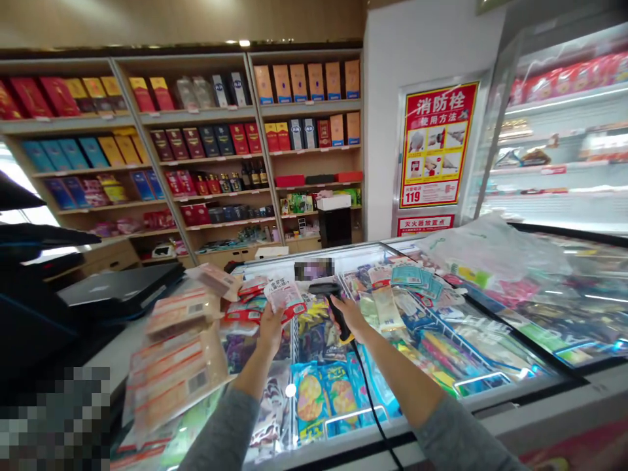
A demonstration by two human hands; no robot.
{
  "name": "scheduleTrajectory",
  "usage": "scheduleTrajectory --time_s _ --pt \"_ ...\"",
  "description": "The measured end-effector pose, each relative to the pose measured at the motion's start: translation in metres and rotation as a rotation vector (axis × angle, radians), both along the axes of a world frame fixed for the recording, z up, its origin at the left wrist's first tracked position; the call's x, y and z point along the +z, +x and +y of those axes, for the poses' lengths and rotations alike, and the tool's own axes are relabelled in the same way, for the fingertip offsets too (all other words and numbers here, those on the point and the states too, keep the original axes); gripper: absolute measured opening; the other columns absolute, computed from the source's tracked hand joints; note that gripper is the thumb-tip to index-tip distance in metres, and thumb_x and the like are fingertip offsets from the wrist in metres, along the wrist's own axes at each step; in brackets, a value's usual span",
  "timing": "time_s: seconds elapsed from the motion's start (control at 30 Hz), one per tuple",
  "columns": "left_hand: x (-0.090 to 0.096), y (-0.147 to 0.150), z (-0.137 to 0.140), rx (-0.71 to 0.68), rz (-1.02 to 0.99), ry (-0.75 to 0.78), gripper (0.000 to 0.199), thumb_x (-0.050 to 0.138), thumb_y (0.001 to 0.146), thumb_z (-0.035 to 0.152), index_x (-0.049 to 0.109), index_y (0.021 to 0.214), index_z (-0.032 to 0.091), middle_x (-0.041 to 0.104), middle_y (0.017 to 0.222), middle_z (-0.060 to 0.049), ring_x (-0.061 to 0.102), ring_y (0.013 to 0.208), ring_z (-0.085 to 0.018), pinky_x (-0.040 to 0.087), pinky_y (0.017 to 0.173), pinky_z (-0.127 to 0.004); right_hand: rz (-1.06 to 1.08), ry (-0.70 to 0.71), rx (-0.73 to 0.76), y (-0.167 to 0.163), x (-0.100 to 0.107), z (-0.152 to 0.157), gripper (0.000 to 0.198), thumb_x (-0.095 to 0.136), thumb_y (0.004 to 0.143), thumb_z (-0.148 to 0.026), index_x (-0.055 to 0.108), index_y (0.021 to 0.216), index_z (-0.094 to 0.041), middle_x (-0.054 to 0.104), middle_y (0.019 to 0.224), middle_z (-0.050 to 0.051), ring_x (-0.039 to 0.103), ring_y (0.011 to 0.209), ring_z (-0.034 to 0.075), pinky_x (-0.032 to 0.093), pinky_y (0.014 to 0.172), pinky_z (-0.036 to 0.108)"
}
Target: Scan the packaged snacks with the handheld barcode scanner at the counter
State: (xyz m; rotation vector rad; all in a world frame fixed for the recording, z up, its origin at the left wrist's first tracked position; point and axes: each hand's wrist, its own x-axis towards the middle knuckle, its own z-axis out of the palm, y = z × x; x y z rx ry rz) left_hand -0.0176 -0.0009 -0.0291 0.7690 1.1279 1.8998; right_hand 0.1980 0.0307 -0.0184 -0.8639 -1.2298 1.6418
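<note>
My right hand (pixel 347 315) is closed around the grip of a black and yellow barcode scanner (pixel 326 288), whose head points left. Its black cable (pixel 367 386) runs down past my right forearm. In my left hand (pixel 271 324) is a white and red food packet (pixel 283 296), held just left of the scanner head. More red packets (pixel 245 313) lie on the freezer's glass top beside my left hand. To the right of the scanner are a pale packet (pixel 389 309) and several blue-green packets (pixel 415 275), also on the glass.
Large clear bags of flat packs (pixel 179 363) are piled at the left, by a closed laptop (pixel 122 288). A white plastic bag (pixel 495 252) lies on the freezer's right part. Shelves of boxes (pixel 210 140) and a lit display fridge (pixel 564 150) stand behind.
</note>
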Motion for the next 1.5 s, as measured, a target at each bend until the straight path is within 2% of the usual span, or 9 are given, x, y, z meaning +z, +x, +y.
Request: scheduleTrajectory --time_s 0.13,0.3,0.47,0.7,1.03,1.4,1.5 --pt "-0.006 0.000 0.000 -0.049 0.014 0.081 0.070 0.093 0.057 0.041 0.067 0.119 0.021 0.078 0.095 -0.006 0.075 0.090 -0.025 0.061 0.086 -0.043 -0.085 0.106 0.140 0.013 -0.002 -0.018 0.053 0.075 0.069 -0.069 0.049 0.077 -0.024 0.055 0.050 -0.006 0.043 0.033 0.010 0.030 0.033 0.024" --pt "-0.009 -0.002 0.000 -0.046 0.012 0.110 0.070 0.092 0.059 0.044 0.066 0.120 0.021 0.077 0.101 -0.008 0.075 0.095 -0.026 0.059 0.093 -0.046 -0.146 0.148 0.223 0.016 -0.001 -0.033 0.055 0.074 0.070 -0.072 0.052 0.080 -0.023 0.057 0.052 -0.005 0.043 0.034 0.010 0.030 0.034 0.024" --pt "-0.011 -0.002 0.000 -0.038 0.068 0.128 0.064 0.088 0.066 0.043 0.065 0.123 0.023 0.077 0.102 -0.007 0.073 0.100 -0.026 0.057 0.097 -0.045 -0.163 0.122 0.230 0.014 0.002 -0.037 0.058 0.075 0.066 -0.074 0.053 0.081 -0.022 0.055 0.051 -0.006 0.041 0.034 0.010 0.029 0.034 0.024" --pt "-0.011 -0.002 0.001 -0.023 0.103 0.126 0.064 0.087 0.067 0.042 0.065 0.124 0.024 0.077 0.103 -0.007 0.073 0.102 -0.026 0.055 0.101 -0.047 -0.144 0.093 0.223 0.016 0.000 -0.034 0.063 0.075 0.065 -0.076 0.057 0.088 -0.020 0.056 0.053 -0.006 0.042 0.035 0.009 0.029 0.034 0.023" --pt "-0.007 0.000 -0.002 -0.038 0.040 0.076 0.069 0.091 0.059 0.042 0.066 0.120 0.021 0.078 0.099 -0.007 0.075 0.096 -0.028 0.059 0.092 -0.046 -0.126 0.118 0.269 0.017 -0.005 -0.030 0.057 0.074 0.071 -0.074 0.051 0.084 -0.022 0.057 0.054 -0.006 0.044 0.037 0.009 0.032 0.035 0.023" --pt "-0.011 -0.003 0.002 0.001 0.127 0.101 0.063 0.086 0.064 0.045 0.067 0.120 0.021 0.077 0.099 -0.007 0.073 0.104 -0.029 0.054 0.101 -0.047 -0.142 0.124 0.245 0.016 -0.003 -0.033 0.051 0.074 0.073 -0.068 0.050 0.078 -0.023 0.057 0.053 -0.005 0.044 0.036 0.010 0.032 0.035 0.024" --pt "-0.012 -0.001 0.001 -0.002 0.134 0.105 0.062 0.085 0.065 0.045 0.067 0.119 0.021 0.077 0.098 -0.008 0.073 0.103 -0.029 0.055 0.098 -0.047 -0.142 0.128 0.231 0.015 -0.004 -0.035 0.049 0.073 0.074 -0.067 0.051 0.079 -0.023 0.056 0.052 -0.005 0.044 0.035 0.010 0.031 0.036 0.024"
